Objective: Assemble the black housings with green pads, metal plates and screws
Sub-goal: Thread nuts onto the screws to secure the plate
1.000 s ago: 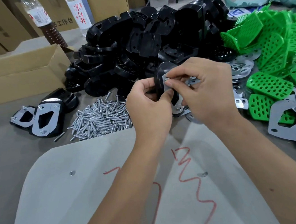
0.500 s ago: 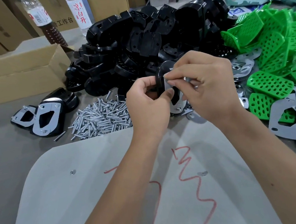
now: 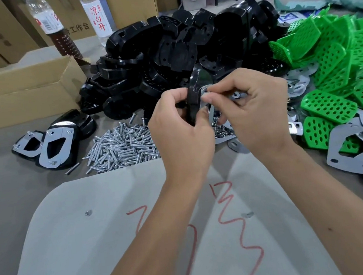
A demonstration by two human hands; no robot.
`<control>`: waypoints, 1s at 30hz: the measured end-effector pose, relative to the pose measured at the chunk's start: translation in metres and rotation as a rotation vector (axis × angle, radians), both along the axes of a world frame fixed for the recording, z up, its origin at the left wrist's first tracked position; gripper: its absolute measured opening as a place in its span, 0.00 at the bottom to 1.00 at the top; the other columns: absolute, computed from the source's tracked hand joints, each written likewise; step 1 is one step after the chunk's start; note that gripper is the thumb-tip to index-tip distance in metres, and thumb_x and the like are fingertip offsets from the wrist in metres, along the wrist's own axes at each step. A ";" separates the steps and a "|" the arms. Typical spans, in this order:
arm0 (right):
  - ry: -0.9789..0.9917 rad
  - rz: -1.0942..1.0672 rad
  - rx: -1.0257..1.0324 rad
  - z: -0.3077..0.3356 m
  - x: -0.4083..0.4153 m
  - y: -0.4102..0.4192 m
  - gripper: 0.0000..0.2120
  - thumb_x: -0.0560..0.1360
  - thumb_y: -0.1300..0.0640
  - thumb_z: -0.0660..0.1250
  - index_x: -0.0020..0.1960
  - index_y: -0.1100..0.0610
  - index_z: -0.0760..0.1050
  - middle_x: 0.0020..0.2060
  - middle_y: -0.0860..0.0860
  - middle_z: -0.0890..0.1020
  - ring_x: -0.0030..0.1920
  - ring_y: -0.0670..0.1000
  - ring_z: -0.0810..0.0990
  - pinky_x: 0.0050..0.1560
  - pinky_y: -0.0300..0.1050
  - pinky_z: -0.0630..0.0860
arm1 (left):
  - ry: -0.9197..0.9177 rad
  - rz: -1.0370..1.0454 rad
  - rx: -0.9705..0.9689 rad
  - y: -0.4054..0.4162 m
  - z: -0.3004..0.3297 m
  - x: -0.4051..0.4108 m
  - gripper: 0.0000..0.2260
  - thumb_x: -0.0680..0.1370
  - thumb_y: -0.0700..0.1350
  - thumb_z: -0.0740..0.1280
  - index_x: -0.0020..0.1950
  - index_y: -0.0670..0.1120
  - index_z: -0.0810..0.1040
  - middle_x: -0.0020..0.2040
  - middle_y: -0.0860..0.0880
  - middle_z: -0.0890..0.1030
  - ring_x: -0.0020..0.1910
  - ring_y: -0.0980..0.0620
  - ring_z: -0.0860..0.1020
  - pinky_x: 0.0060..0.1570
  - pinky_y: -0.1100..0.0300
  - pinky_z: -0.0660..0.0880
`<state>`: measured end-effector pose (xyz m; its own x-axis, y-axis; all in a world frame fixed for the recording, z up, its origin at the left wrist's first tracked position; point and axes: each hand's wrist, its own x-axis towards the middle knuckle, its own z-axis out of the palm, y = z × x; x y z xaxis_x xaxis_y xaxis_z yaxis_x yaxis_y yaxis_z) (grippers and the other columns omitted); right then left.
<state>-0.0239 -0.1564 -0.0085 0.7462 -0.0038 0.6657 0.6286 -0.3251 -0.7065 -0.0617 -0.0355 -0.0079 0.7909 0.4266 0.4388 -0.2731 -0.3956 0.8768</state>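
My left hand [image 3: 180, 135] grips a black housing [image 3: 195, 91] on edge above the table's middle. My right hand [image 3: 255, 112] pinches a metal plate [image 3: 204, 100] against the housing's face, thumb and forefinger at its top corner. Behind them lies a big heap of black housings [image 3: 178, 49]. Green perforated pads [image 3: 335, 60] pile up at the right. Loose metal plates [image 3: 350, 150] lie at the right edge. A heap of silver screws [image 3: 121, 147] sits left of my hands. Finished housings with plates [image 3: 55, 147] lie further left.
A cardboard box [image 3: 28, 94] stands at the left rear, two bottles [image 3: 54, 25] behind it. A grey sheet with red scrawl [image 3: 119, 243] covers the near table under my forearms. More cartons line the back.
Both hands have shifted slightly left and up with the housing. The right fingers have moved along the plate toward its top corner.
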 end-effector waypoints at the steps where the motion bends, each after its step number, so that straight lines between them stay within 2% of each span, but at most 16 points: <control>1: -0.014 -0.022 -0.015 0.000 0.000 0.002 0.05 0.76 0.59 0.77 0.44 0.61 0.85 0.39 0.49 0.84 0.36 0.48 0.82 0.34 0.47 0.81 | -0.014 0.015 0.014 -0.001 -0.001 0.000 0.09 0.75 0.40 0.76 0.53 0.46 0.81 0.45 0.51 0.84 0.42 0.52 0.82 0.43 0.50 0.80; 6: -0.095 -0.099 -0.173 -0.001 0.001 0.008 0.14 0.81 0.58 0.71 0.40 0.64 0.79 0.35 0.52 0.78 0.37 0.48 0.72 0.41 0.32 0.66 | -0.035 0.073 0.077 -0.003 -0.002 -0.001 0.09 0.75 0.41 0.76 0.53 0.47 0.81 0.45 0.52 0.83 0.42 0.51 0.82 0.43 0.51 0.79; 11: -0.073 -0.041 -0.293 -0.002 0.002 0.007 0.11 0.82 0.63 0.67 0.41 0.64 0.75 0.36 0.51 0.75 0.38 0.49 0.70 0.41 0.35 0.65 | -0.041 0.086 0.101 -0.001 -0.004 0.001 0.08 0.76 0.40 0.75 0.53 0.45 0.81 0.46 0.52 0.83 0.44 0.50 0.82 0.46 0.50 0.79; 14: -0.022 -0.042 -0.263 -0.002 0.002 0.009 0.21 0.85 0.57 0.63 0.34 0.60 0.70 0.28 0.47 0.69 0.31 0.48 0.66 0.36 0.37 0.62 | -0.042 0.091 0.125 -0.004 -0.003 0.000 0.09 0.75 0.40 0.75 0.53 0.45 0.81 0.45 0.52 0.83 0.43 0.51 0.81 0.46 0.52 0.78; 16: 0.018 -0.036 -0.239 -0.005 0.002 0.008 0.26 0.86 0.50 0.61 0.31 0.60 0.68 0.24 0.48 0.68 0.28 0.50 0.67 0.32 0.43 0.64 | -0.030 0.084 0.099 -0.005 -0.003 0.000 0.08 0.75 0.41 0.75 0.53 0.46 0.81 0.44 0.52 0.83 0.43 0.51 0.81 0.45 0.51 0.78; 18: -0.004 -0.047 -0.233 -0.006 0.000 0.006 0.22 0.84 0.50 0.63 0.35 0.61 0.73 0.28 0.49 0.74 0.31 0.50 0.71 0.35 0.43 0.66 | -0.016 0.072 0.064 -0.006 -0.004 0.001 0.08 0.76 0.42 0.75 0.53 0.46 0.81 0.44 0.52 0.83 0.43 0.49 0.82 0.45 0.48 0.79; 21: -0.053 -0.043 -0.257 -0.003 0.000 0.005 0.07 0.81 0.60 0.68 0.46 0.62 0.74 0.37 0.48 0.78 0.38 0.48 0.73 0.41 0.38 0.68 | 0.009 0.073 0.040 -0.007 -0.005 0.000 0.08 0.76 0.42 0.75 0.53 0.46 0.81 0.44 0.51 0.83 0.43 0.48 0.81 0.46 0.46 0.79; 23: -0.059 -0.047 -0.289 -0.004 0.002 0.007 0.08 0.82 0.62 0.66 0.44 0.62 0.72 0.36 0.48 0.75 0.37 0.49 0.71 0.39 0.42 0.67 | 0.026 0.068 0.040 -0.007 -0.005 -0.001 0.08 0.76 0.42 0.75 0.54 0.47 0.80 0.44 0.51 0.83 0.44 0.48 0.81 0.46 0.46 0.79; 26: -0.024 -0.110 -0.303 -0.005 0.004 0.010 0.18 0.86 0.55 0.61 0.38 0.56 0.65 0.29 0.42 0.67 0.31 0.47 0.66 0.36 0.44 0.61 | 0.028 0.072 0.054 -0.007 -0.005 -0.001 0.09 0.76 0.42 0.75 0.54 0.47 0.80 0.44 0.51 0.83 0.44 0.48 0.81 0.46 0.47 0.79; 28: -0.002 -0.102 -0.305 -0.006 0.003 0.007 0.16 0.86 0.52 0.61 0.40 0.57 0.68 0.30 0.43 0.71 0.31 0.45 0.70 0.36 0.42 0.62 | 0.015 0.076 0.046 -0.007 -0.004 -0.001 0.08 0.76 0.42 0.75 0.53 0.47 0.80 0.44 0.52 0.83 0.44 0.48 0.81 0.46 0.47 0.79; 30: 0.002 -0.054 -0.324 -0.006 0.001 0.007 0.11 0.84 0.56 0.63 0.45 0.60 0.71 0.33 0.46 0.75 0.34 0.49 0.72 0.37 0.44 0.66 | 0.007 0.082 0.041 -0.006 -0.003 0.000 0.07 0.77 0.43 0.75 0.53 0.47 0.80 0.44 0.52 0.82 0.43 0.49 0.81 0.45 0.48 0.78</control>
